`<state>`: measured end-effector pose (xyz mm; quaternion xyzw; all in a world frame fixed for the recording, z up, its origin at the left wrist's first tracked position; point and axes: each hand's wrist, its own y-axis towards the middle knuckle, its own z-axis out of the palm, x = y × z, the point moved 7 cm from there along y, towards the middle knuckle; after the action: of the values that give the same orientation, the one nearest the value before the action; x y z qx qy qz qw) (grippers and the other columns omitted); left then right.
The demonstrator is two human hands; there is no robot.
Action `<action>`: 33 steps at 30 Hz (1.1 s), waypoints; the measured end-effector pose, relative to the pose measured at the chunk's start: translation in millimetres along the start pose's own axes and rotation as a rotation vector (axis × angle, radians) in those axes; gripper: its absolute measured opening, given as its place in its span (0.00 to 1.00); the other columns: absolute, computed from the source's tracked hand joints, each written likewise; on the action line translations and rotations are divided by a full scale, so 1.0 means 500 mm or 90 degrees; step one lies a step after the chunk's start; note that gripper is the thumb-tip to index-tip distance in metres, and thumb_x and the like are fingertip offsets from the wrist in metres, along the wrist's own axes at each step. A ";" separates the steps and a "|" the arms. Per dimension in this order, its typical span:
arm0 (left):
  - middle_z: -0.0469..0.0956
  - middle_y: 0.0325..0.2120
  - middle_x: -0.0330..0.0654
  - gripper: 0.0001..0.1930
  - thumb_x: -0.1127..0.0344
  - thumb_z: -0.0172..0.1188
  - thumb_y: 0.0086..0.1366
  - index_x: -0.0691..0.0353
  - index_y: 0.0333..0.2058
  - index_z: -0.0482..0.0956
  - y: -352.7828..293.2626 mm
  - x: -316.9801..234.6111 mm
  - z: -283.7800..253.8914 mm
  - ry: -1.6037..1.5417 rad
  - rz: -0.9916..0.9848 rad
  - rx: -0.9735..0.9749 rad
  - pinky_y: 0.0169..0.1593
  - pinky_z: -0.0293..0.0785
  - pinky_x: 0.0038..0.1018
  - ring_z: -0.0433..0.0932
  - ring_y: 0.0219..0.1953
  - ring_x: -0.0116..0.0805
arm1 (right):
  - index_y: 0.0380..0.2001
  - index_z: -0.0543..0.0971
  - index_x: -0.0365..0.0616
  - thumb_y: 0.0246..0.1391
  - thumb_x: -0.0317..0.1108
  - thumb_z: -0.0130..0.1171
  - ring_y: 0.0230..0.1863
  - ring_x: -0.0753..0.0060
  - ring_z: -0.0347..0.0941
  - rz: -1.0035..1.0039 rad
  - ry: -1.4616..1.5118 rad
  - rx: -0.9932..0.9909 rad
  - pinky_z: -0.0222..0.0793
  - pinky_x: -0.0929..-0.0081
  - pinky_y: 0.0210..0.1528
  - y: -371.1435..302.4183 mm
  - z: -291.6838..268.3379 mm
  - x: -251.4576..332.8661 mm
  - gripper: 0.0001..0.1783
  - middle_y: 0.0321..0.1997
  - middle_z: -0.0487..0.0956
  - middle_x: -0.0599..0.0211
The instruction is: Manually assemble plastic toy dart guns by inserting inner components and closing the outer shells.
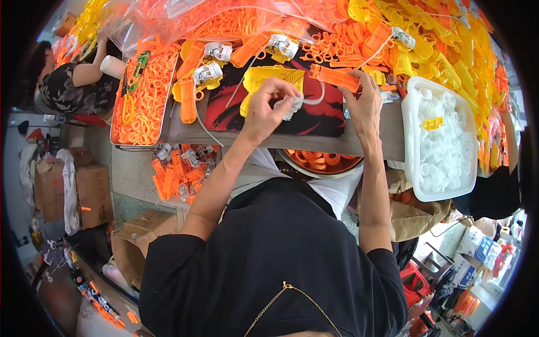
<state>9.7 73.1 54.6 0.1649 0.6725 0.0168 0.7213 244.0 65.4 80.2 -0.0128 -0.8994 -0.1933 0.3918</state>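
Orange casing (335, 78) sits above the dark, red-patterned mat (323, 124), just right of its middle, its right end clamped between the thumb and fingers of the right hand (365, 106); its long axis runs left to right, the left end a little farther from the person than the right. Left hand (266, 112) has its fingertips together on a whitish clear mechanism (292, 110); this small part lies nearer the person than the casing and to the left of it; the relation that counts most, I judge, is that short diagonal gap, with the casing's left end pointing over and beyond the mechanism rather than straight at it. A pale tube (320, 97) curves through the gap, below the casing; a yellow shell (261, 76) lies on the mat just beyond the left hand.

Hard to make out: the left fingers cover much of the mechanism, so its shape and any joint with the tube cannot be told; the tube's upper end is lost near the casing; the left hand hides the shell's near edge; the grey surface (373, 137) cuts off the far side of the metal bowl (314, 175).
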 end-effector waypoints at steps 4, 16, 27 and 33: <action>0.82 0.36 0.36 0.11 0.81 0.61 0.55 0.58 0.36 0.80 -0.026 -0.066 0.114 0.386 0.341 0.224 0.51 0.72 0.34 0.77 0.43 0.39 | 0.49 0.79 0.41 0.52 0.30 0.71 0.42 0.61 0.76 -0.051 0.000 -0.061 0.73 0.66 0.47 0.008 -0.002 0.009 0.21 0.46 0.80 0.59; 0.76 0.53 0.48 0.24 0.55 0.53 0.76 0.67 0.61 0.66 -0.049 -0.011 -0.101 -0.133 -0.191 -0.086 0.44 0.81 0.28 0.82 0.41 0.32 | 0.38 0.81 0.47 0.40 0.28 0.64 0.47 0.64 0.75 -0.620 -0.144 0.020 0.73 0.63 0.45 -0.083 0.079 0.263 0.16 0.45 0.80 0.71; 0.79 0.48 0.49 0.25 0.74 0.62 0.66 0.63 0.61 0.70 -0.027 0.022 -0.135 0.197 -0.067 -0.023 0.51 0.77 0.34 0.81 0.45 0.41 | 0.51 0.69 0.37 0.60 0.29 0.64 0.32 0.59 0.76 -0.042 0.077 -0.005 0.74 0.61 0.39 -0.136 0.134 0.143 0.20 0.57 0.71 0.50; 0.77 0.42 0.43 0.18 0.67 0.64 0.64 0.58 0.54 0.77 -0.031 -0.016 -0.088 0.657 0.159 -0.176 0.47 0.73 0.40 0.75 0.48 0.46 | 0.49 0.70 0.38 0.59 0.31 0.64 0.42 0.50 0.76 -0.024 0.070 -0.026 0.72 0.59 0.44 -0.107 0.193 0.131 0.19 0.52 0.73 0.51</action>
<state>-36.9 65.7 56.7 0.1178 0.9058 0.2691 0.3052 121.4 41.9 48.9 0.0072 -0.8725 -0.2194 0.4365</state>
